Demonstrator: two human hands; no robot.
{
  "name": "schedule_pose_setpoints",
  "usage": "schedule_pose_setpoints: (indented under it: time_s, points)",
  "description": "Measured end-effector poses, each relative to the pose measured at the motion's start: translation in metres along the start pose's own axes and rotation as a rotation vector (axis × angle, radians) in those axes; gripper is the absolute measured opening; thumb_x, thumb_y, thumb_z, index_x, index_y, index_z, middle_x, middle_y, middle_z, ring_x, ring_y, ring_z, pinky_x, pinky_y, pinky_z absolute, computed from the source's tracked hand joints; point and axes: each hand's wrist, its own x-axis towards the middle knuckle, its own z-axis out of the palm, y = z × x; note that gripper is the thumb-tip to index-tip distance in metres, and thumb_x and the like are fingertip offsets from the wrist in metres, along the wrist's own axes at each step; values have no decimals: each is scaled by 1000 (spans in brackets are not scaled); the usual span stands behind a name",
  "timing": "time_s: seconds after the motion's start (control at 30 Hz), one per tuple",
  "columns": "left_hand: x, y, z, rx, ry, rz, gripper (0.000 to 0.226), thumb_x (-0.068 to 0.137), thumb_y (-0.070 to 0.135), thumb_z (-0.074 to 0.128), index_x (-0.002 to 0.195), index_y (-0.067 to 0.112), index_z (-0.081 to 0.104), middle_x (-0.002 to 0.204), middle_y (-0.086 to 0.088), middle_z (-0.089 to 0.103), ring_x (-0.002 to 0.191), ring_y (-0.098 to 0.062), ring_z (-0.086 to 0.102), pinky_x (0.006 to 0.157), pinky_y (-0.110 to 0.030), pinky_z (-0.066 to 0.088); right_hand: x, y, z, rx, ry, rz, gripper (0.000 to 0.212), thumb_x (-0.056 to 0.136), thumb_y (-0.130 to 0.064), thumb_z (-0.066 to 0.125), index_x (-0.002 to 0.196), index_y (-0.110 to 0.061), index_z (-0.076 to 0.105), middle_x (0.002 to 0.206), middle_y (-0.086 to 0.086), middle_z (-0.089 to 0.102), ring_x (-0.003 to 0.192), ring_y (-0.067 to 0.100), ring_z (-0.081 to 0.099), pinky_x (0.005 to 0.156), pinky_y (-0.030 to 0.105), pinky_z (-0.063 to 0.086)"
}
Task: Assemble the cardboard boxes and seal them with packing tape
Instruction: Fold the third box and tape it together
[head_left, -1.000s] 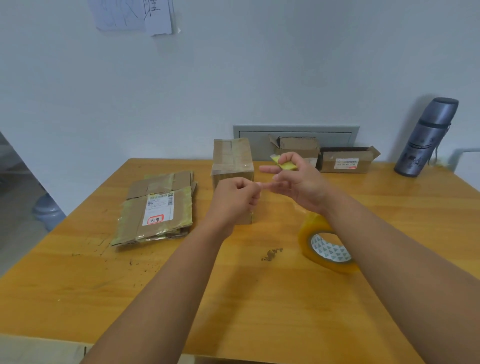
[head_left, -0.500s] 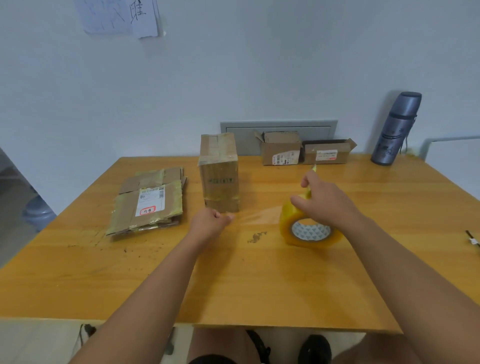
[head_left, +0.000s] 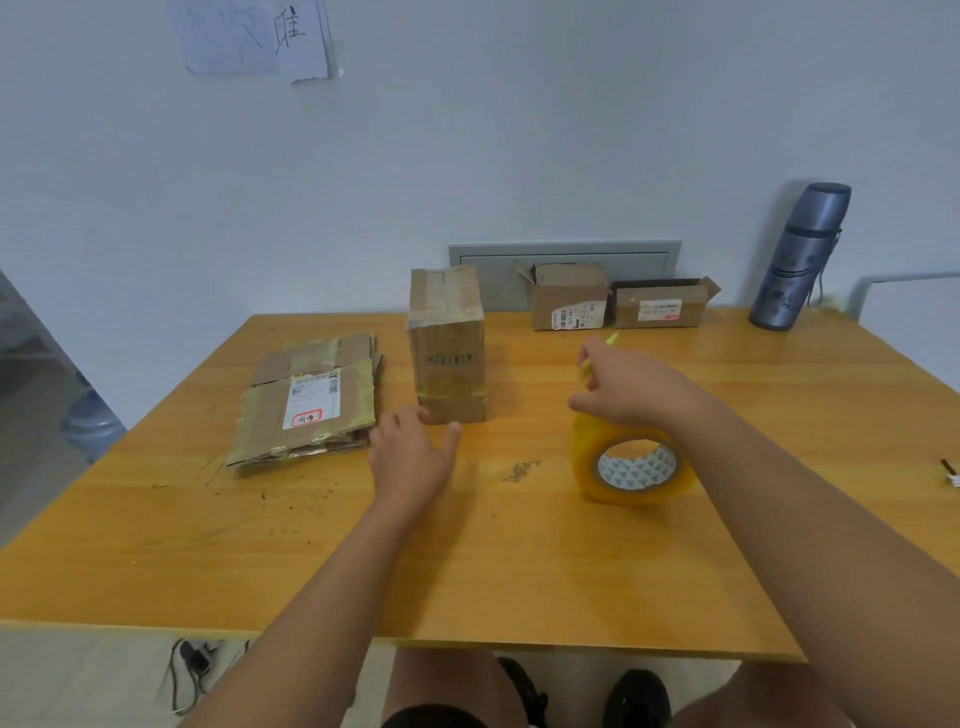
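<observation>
Since half a second ago, the left hand (head_left: 410, 457) has opened, fingers spread just before the tall taped brown cardboard box (head_left: 448, 343) standing on the orange wooden worktop (head_left: 519, 571). Right hand (head_left: 628, 387) curls over the yellow packing tape roll (head_left: 631, 465), seemingly pinching a small yellow-green cutter (head_left: 610, 340).

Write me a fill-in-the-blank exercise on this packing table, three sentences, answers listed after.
1. The roll of packing tape stands on its edge under the person's ____ hand.
2. The taped upright cardboard box stands just beyond the open ____ hand.
3. The stack of flattened cardboard boxes lies to the ____ of the upright box.

Missing words: right; left; left
</observation>
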Motion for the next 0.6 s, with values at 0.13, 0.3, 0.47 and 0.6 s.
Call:
schedule_pose_setpoints:
  time_s: [0.13, 0.3, 0.47, 0.6]
  points:
    - [25, 15, -33, -293, 325, 242, 37, 94, 33, 61, 124, 16, 51, 122, -3, 45, 113, -18, 41, 95, -37, 41, 22, -23, -6, 239, 438, -120, 13, 99, -35, 54, 103, -23, 52, 81, 1, 65, 74, 21, 60, 63, 37, 51]
    - [68, 27, -44, -302, 217, 370, 42, 99, 43, 52, 138, 28, 51, 154, 1, 32, 141, -17, 25, 107, -30, 25, 52, -62, -12, 292, 499, -307, 14, 102, -33, 51, 107, -20, 53, 73, -1, 62, 69, 23, 61, 67, 45, 53]
    - [89, 28, -24, -588, 116, 183, 31, 98, 49, 51, 121, 32, 63, 130, 6, 57, 123, -15, 51, 101, -38, 46, 84, -80, -8, 293, 228, -357, 20, 102, -38, 48, 112, -23, 40, 115, 5, 67, 94, 23, 65, 82, 44, 55]
    - [91, 24, -13, -558, 121, 209, 26, 98, 43, 55, 124, 38, 59, 112, 13, 60, 104, -10, 58, 77, -23, 47, 98, -72, 3, 317, 114, -311, 24, 101, -39, 50, 116, -23, 41, 111, -1, 62, 91, 19, 61, 79, 38, 50]
